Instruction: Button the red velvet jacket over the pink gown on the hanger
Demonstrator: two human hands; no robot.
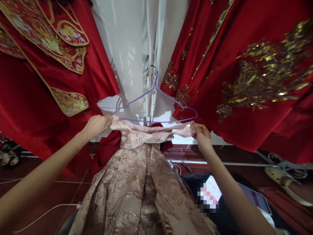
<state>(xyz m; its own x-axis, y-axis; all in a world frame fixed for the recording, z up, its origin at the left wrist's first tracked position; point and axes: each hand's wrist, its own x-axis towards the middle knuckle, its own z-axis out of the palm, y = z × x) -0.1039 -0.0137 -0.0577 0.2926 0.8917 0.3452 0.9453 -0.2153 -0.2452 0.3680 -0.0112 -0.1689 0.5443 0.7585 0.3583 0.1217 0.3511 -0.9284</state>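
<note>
A pale pink and gold brocade dress [137, 169] is stretched out in front of me, its off-shoulder top edge pulled wide. My left hand [99, 125] pinches the left shoulder end of the dress. At the opposite shoulder end, my right hand [202, 132] grips the fabric between thumb and fingers. Just above the neckline hangs a thin purple hanger [141, 97], its lower bar running close along the top edge of the dress. Whether the hanger touches the fabric or the hands I cannot tell.
Red embroidered garments [102, 71] hang on the left, and a red gown with gold sequins [256, 75] on the right. Below right are a lit phone screen [212, 189], a tablet [255, 197] and a beige clog [281, 178]. A white cable [46, 210] crosses the tiled floor.
</note>
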